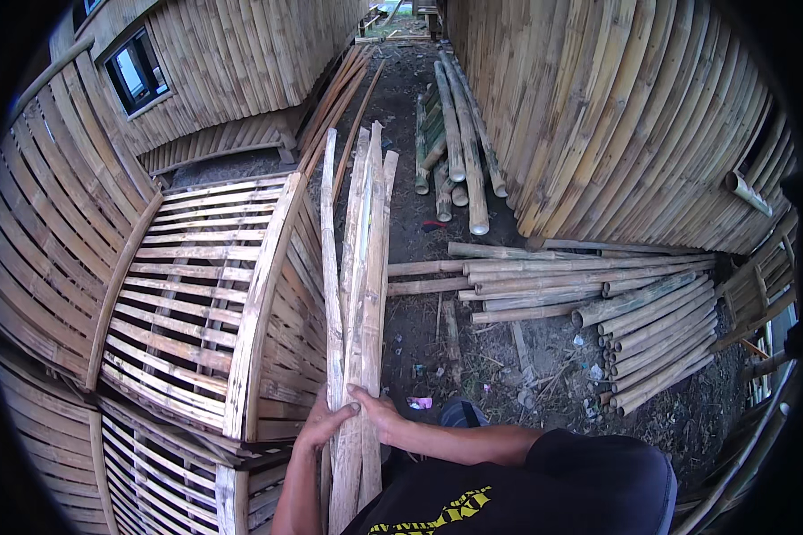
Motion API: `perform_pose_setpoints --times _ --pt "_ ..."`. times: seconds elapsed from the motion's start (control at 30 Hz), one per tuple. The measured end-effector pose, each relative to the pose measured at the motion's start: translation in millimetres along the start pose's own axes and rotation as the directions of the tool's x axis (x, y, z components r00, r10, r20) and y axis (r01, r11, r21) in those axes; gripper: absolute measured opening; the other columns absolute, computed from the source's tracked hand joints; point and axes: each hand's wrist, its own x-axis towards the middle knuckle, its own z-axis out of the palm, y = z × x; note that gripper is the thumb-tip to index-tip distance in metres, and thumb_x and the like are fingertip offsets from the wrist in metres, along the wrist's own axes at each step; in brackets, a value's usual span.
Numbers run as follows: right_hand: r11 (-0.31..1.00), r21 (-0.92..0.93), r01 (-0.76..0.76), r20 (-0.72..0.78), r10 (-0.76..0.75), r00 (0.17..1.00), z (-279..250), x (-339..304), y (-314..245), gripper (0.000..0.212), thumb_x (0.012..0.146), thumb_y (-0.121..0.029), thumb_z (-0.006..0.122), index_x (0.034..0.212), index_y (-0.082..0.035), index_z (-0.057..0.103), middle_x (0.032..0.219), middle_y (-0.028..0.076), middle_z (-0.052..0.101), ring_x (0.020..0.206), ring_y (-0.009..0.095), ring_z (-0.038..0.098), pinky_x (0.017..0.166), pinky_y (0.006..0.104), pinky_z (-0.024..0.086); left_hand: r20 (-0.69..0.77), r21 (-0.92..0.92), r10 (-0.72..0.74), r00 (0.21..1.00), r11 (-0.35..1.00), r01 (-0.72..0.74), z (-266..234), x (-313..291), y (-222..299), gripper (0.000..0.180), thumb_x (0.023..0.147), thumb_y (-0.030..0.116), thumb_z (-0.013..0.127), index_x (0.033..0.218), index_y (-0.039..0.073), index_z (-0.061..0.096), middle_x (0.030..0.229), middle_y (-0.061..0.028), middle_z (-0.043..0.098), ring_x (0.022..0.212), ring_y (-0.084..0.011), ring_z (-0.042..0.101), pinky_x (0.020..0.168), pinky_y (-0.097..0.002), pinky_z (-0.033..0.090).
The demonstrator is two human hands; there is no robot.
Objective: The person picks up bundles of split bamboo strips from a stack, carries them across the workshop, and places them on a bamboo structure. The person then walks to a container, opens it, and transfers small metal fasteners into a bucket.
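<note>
I hold a bunch of long bamboo strips (355,267) with my left hand (323,423) and right hand (376,412). Bamboo poles (651,330) lie on the ground nearby.

Soft even daylight, sharp centre, dark bowed fisheye rim

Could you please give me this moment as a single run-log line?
left hand: grips bamboo slat bundle | right hand: grips same bundle | slatted bamboo frame: beside, left
</note>
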Motion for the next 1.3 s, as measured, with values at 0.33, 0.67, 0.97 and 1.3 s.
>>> perform_pose_setpoints --times 0.33,0.67,0.97,1.3 --pt "0.99 0.032 -0.138 0.092 0.134 0.987 -36 248 -284 0.069 0.088 -0.049 0.071 0.137 -0.003 0.054 0.123 0.016 0.064 0.105 0.029 0.067 0.091 0.0464 0.056 -0.026 -0.04 -0.019 0.999 0.999 0.018 1 367 122 0.083 0.082 0.02 0.078 0.148 -0.003 0.033 0.136 -0.0173 0.056 0.127 -0.0257 0.053 0.109 -0.0372 0.04" --pt "0.995 0.057 -0.076 0.157 0.067 0.985 -23 446 -586 0.07 0.091 -0.048 0.069 0.139 -0.002 0.048 0.122 0.017 0.062 0.106 0.029 0.067 0.092 0.0463 0.057 -0.052 -0.005 -0.024 0.998 1.0 0.024 -5 670 287 0.09 0.082 0.02 0.079 0.15 -0.006 0.026 0.135 -0.0197 0.056 0.125 -0.0247 0.054 0.108 -0.0366 0.041" --pt "0.999 -0.035 -0.02 0.016 0.021 1.0 26 718 -812 0.062 0.087 -0.042 0.074 0.136 -0.007 0.056 0.124 0.014 0.062 0.106 0.027 0.066 0.089 0.0466 0.057 -0.117 0.088 -0.059 0.991 0.994 0.069 -96 1002 376 0.087 0.082 0.025 0.08 0.148 -0.003 0.031 0.138 -0.0195 0.054 0.128 -0.027 0.052 0.11 -0.0385 0.04" --pt "0.987 0.108 -0.122 0.104 0.111 0.988 119 957 -1119 0.07 0.083 -0.045 0.079 0.13 0.002 0.056 0.116 0.019 0.066 0.1 0.03 0.069 0.085 0.0492 0.058 -0.054 0.108 -0.135 0.989 0.984 0.14 -199 1332 579 0.094 0.085 0.033 0.075 0.153 -0.004 0.023 0.146 -0.024 0.046 0.137 -0.0306 0.044 0.114 -0.0396 0.034"
